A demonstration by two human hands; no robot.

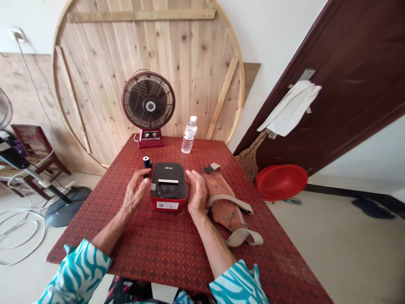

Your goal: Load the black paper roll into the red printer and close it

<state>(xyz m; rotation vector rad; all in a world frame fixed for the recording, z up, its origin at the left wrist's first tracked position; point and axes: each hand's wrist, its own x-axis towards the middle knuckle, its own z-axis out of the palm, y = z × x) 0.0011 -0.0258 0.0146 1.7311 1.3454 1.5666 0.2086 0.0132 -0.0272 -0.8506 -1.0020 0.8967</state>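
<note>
Flanking printer [169, 174], hands [136, 190] [197, 192] turned inward

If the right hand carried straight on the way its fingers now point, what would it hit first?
Probably the red-and-black device, near its far right corner; the right hand may already touch it. If it slid past, the bottle looks next, though depth is unclear.

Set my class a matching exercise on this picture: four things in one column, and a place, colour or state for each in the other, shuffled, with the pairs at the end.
Things
1. black-and-red device
2. plastic bottle
3. tabletop fan
4. basin

Descriptions
A. dark red base
B. beside the straw broom
C. upright, with a white cap
D. between the left hand and the right hand

Pairs: 1-D, 2-C, 3-A, 4-B
</note>
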